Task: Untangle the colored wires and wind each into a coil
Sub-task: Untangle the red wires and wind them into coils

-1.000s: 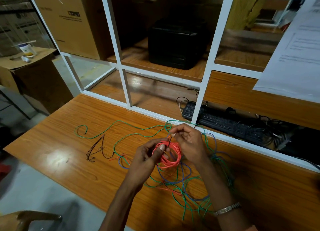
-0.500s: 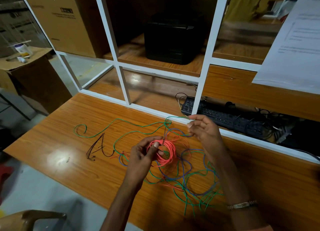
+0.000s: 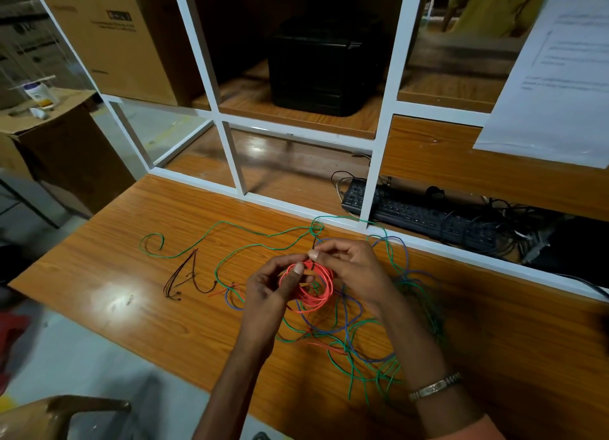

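Wooden counter, red coil pinched in both hands' fingers, green wire tangled loose

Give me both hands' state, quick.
Left hand: holds the red coil, thumb pressed on it.
Right hand: pinches a thin dark wire end above the coil.
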